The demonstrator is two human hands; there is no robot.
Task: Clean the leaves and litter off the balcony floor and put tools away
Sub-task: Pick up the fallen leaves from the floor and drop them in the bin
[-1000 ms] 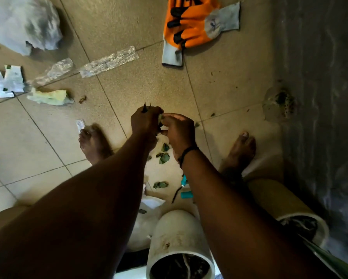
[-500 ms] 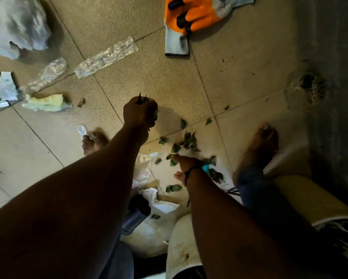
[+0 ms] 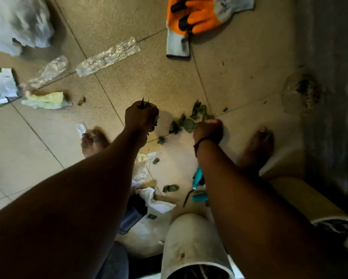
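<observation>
Green leaves (image 3: 186,122) lie scattered on the tiled floor (image 3: 239,81), between the bare feet. Step in hand, by my reading: gathering leaves. Left hand (image 3: 141,116) is fisted round a bunch of collected leaves (image 3: 146,105), dark tips poking up out of the fist. Right hand (image 3: 208,130) reaches down at the pile edge, fingers curled; whether it pinches a leaf, cannot tell. Pile's long axis runs along the tile seam, roughly left-right. Next: pick up more, transfer to the left fist.
</observation>
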